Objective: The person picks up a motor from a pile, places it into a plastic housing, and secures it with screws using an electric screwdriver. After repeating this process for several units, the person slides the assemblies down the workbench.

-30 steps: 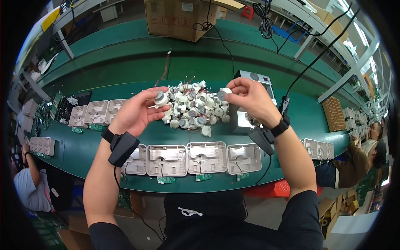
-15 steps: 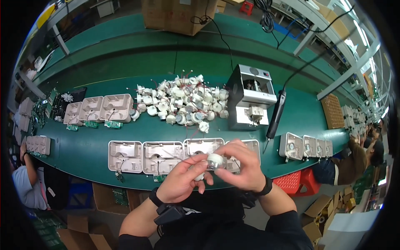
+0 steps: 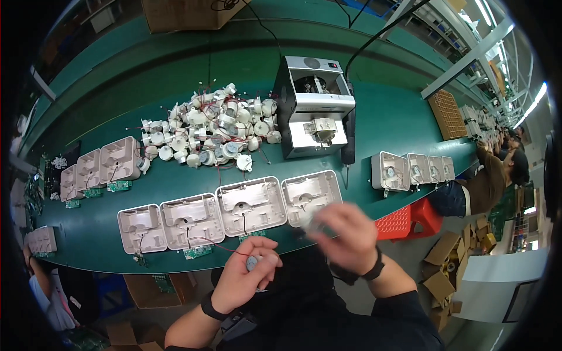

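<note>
My left hand (image 3: 246, 272) is closed around a small motor (image 3: 252, 262), whose round grey face shows between the fingers. A thin red wire trails from it toward the housings. My right hand (image 3: 351, 237) is over the table's front edge, smeared by motion. Between its fingertips is a pale, blurred round motor (image 3: 312, 224), in front of the rightmost open housing (image 3: 310, 196). Left of that stand more open off-white housings (image 3: 250, 205) in a row, some with black wires and green circuit boards (image 3: 199, 252) at their front edges.
Behind the row lies a heap of white motors with red wires (image 3: 205, 126). A grey-and-black machine (image 3: 316, 108) stands right of it, with a black electric screwdriver (image 3: 349, 140) alongside. More housings (image 3: 391, 171) sit at right, near a red stool (image 3: 393, 224) and a co-worker (image 3: 492, 175).
My hands have moved apart: the right swings rightward with the pale motor, the left is lower with the grey-faced one. The view has shifted, so the table's things appear further left.
</note>
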Demonstrator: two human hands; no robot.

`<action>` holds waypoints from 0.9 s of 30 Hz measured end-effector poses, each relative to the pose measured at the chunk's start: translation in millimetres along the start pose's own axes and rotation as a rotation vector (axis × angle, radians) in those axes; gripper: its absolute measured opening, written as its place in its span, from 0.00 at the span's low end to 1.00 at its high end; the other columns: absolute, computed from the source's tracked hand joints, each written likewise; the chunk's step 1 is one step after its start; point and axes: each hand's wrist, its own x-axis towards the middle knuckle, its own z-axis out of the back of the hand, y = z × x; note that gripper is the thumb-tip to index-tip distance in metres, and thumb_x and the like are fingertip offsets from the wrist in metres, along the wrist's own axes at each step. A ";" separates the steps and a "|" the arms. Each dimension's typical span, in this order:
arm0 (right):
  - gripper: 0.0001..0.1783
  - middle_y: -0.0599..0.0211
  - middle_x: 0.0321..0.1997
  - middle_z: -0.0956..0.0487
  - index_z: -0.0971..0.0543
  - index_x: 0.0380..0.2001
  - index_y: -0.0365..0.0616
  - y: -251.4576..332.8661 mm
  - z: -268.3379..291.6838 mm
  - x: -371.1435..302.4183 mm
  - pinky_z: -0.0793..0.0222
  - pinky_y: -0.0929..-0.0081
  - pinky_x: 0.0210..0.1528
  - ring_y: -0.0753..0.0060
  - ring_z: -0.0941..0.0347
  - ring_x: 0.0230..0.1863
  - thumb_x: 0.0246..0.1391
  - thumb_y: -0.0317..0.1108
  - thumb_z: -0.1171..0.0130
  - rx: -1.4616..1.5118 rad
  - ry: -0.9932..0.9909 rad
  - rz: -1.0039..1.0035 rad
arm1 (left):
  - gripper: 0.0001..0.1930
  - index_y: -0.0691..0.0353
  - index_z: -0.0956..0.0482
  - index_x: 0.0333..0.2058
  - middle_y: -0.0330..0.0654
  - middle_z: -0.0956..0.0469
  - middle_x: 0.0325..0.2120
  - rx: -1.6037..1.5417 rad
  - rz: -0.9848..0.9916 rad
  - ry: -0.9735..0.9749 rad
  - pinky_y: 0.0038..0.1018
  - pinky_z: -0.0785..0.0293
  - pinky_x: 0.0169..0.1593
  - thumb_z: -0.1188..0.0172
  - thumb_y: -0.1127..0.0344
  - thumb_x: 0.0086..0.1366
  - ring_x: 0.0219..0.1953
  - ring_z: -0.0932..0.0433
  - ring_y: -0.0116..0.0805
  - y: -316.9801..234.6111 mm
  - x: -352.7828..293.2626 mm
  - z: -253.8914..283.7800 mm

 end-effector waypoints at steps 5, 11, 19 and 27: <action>0.20 0.61 0.40 0.19 0.20 0.41 0.41 -37.5 8.4 3.6 0.22 0.69 0.40 0.58 0.20 0.38 0.41 0.23 0.28 -0.058 0.133 -0.069 | 0.11 0.62 0.33 0.51 0.39 0.23 0.30 -0.092 -0.009 0.044 0.19 0.31 0.25 0.46 0.68 0.73 0.23 0.26 0.24 8.9 0.3 1.0; 0.16 0.63 0.39 0.21 0.23 0.39 0.40 -53.1 1.6 8.6 0.24 0.69 0.40 0.58 0.22 0.36 0.45 0.22 0.34 -0.180 0.394 0.106 | 0.12 0.64 0.32 0.52 0.42 0.24 0.40 0.006 0.213 0.149 0.20 0.26 0.29 0.47 0.71 0.73 0.29 0.24 0.25 -5.7 -2.3 12.0; 0.13 0.66 0.38 0.23 0.23 0.37 0.41 -55.7 -13.0 11.8 0.26 0.69 0.37 0.64 0.25 0.34 0.45 0.23 0.38 -0.286 0.411 0.240 | 0.13 0.67 0.31 0.53 0.44 0.25 0.49 -0.038 0.109 0.115 0.22 0.20 0.38 0.48 0.74 0.72 0.40 0.20 0.28 -11.9 -8.0 4.3; 0.14 0.68 0.40 0.25 0.23 0.38 0.43 -55.9 -11.5 11.9 0.24 0.70 0.38 0.66 0.24 0.39 0.45 0.24 0.38 -0.289 0.467 0.206 | 0.18 0.65 0.30 0.55 0.46 0.24 0.53 -0.048 -0.013 0.023 0.22 0.19 0.37 0.42 0.79 0.67 0.41 0.20 0.29 -1.7 -1.6 9.6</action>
